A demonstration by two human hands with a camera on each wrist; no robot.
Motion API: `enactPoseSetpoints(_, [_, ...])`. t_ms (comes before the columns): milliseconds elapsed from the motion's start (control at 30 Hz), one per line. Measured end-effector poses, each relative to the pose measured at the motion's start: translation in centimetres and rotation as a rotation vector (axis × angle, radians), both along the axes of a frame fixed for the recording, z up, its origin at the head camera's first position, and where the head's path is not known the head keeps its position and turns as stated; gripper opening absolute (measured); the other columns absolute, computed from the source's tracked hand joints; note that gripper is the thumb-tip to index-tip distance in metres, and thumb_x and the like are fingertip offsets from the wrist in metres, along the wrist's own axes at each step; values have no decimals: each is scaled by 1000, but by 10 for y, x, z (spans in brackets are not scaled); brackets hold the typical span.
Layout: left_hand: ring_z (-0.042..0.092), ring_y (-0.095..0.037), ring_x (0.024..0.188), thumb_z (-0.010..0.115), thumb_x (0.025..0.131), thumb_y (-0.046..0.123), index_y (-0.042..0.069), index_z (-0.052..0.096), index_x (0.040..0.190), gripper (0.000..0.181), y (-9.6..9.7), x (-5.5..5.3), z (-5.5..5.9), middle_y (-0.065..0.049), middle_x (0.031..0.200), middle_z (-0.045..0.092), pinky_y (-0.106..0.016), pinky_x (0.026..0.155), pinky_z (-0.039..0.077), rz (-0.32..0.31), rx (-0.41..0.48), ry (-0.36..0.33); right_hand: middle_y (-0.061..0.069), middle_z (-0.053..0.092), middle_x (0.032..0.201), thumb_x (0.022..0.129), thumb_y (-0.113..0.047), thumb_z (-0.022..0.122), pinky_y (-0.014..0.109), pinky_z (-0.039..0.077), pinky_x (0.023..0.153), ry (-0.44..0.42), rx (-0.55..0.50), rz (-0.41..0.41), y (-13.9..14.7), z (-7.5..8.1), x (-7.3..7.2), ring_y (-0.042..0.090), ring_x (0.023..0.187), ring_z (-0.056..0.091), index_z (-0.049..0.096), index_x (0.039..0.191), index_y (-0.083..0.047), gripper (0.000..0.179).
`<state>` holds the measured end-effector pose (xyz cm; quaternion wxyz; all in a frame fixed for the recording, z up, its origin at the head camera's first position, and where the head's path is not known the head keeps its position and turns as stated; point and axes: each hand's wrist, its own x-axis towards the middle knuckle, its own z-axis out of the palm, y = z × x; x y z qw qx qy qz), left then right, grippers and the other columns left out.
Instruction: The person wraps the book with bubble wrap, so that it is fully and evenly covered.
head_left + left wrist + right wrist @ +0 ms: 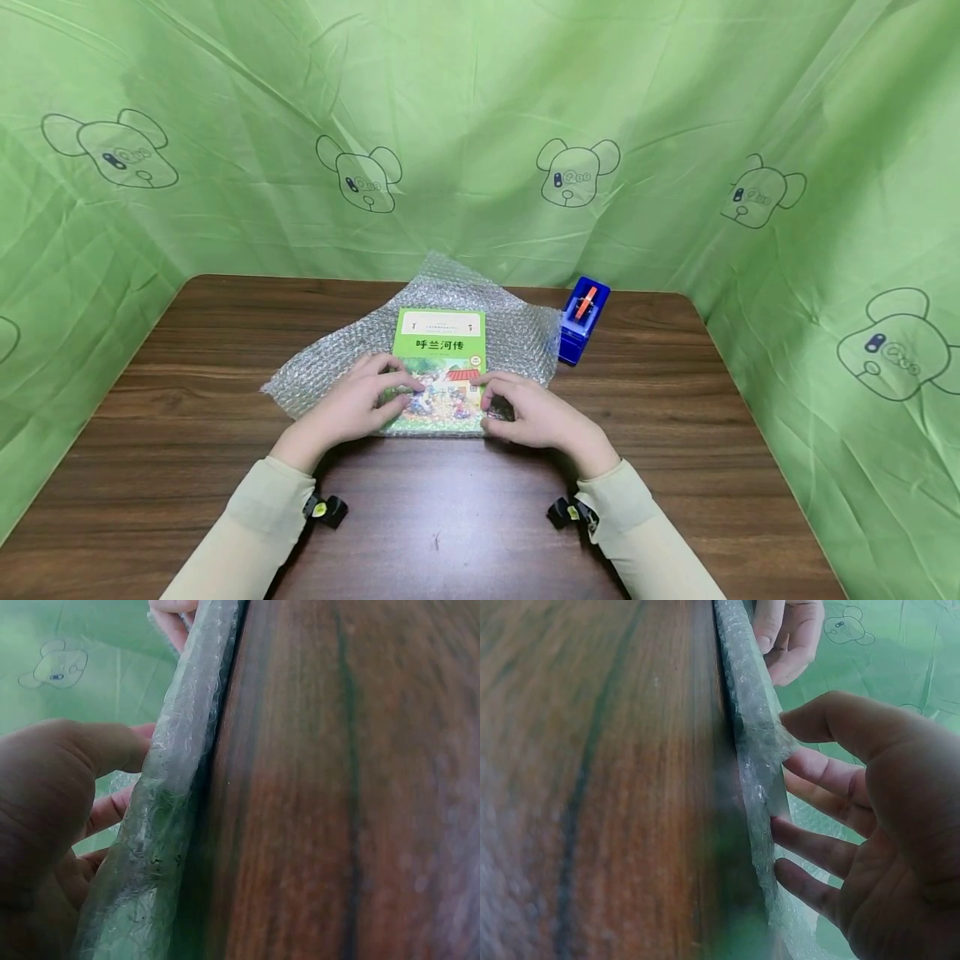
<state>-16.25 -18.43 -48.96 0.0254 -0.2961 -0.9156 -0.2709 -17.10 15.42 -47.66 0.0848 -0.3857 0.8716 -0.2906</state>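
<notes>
A green-covered book (439,329) with Chinese characters and a colourful picture lies on a sheet of bubble wrap (450,283). In both wrist views, bubble wrap (161,772) runs along the book's near edge. My left hand (360,400) rests its thumb and fingertips on the left part of the picture. From the other side, my right hand (536,414) touches the book's right edge with spread thumb and fingers. The right wrist view shows those fingertips (787,870) against the bubble wrap (754,772) at the edge.
Just right of the bubble wrap stands a blue tape dispenser (576,342) with an orange part on top. The wrap's right corner reaches its side. All this sits on a dark wooden table (187,350), with green printed fabric (465,83) at the back and sides.
</notes>
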Motion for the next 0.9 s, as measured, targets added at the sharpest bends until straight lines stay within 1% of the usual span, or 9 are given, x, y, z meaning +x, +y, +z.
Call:
enactPoseSetpoints(133, [57,-29,127,85,96,38,29,81,125,30,1,1,3,0,130,64,-60,110,48,-2,-4,-22,8,64,154,97,-20,79,47,44,124,-18,-7,-3,0,0,0,28,145,57,68,113,-11,21])
enactPoseSetpoints(233, [56,-29,127,89,92,44,28,81,125,37,2,2,4,1,131,64,-60,111,47,-1,-2,-39,9,65,152,97,-19,80,47,45,123,-18,-8,-11,0,2,1,28,144,58,68,117,-10,25])
enactPoseSetpoints(367, [56,-29,128,90,91,43,28,81,124,38,2,1,4,0,132,64,-61,111,47,2,-3,-48,13,61,154,94,-20,83,53,42,124,11,-13,-37,-2,5,3,34,146,54,71,117,-13,27])
enactPoseSetpoints(500, [56,-30,128,90,91,43,28,81,124,38,2,1,4,0,133,63,-61,112,46,5,-1,-55,15,57,158,91,-19,84,59,39,125,63,-21,-34,-5,9,6,38,149,51,75,119,-13,30])
enactPoseSetpoints(567, [56,-30,128,90,91,43,28,81,124,38,2,1,4,0,133,63,-62,112,46,7,0,-58,15,58,157,93,-20,82,59,39,125,87,-27,-21,-7,10,6,38,148,51,77,122,-12,31])
enactPoseSetpoints(633, [56,-30,128,90,91,42,28,81,124,38,1,1,4,0,133,63,-62,112,46,8,-1,-58,15,60,154,98,-23,80,58,40,124,106,-29,-23,-8,10,7,37,146,53,77,125,-11,29])
enactPoseSetpoints(733, [56,-31,128,90,91,42,28,81,125,38,2,1,4,0,134,63,-63,113,46,8,-1,-63,14,63,150,103,-28,77,57,42,123,115,-34,-32,-10,8,8,34,144,55,77,128,-12,29])
enactPoseSetpoints(800, [56,-31,128,90,91,42,28,81,125,38,2,1,4,-1,134,63,-63,114,46,9,-1,-70,13,64,150,104,-30,78,57,42,123,114,-31,-30,-11,7,8,33,144,55,77,129,-15,30])
enactPoseSetpoints(900, [55,-30,129,90,91,42,28,81,125,38,2,1,5,-1,134,63,-63,114,46,10,-1,-76,12,63,152,102,-29,80,59,41,123,114,-22,-7,-10,6,8,33,145,55,78,130,-17,31])
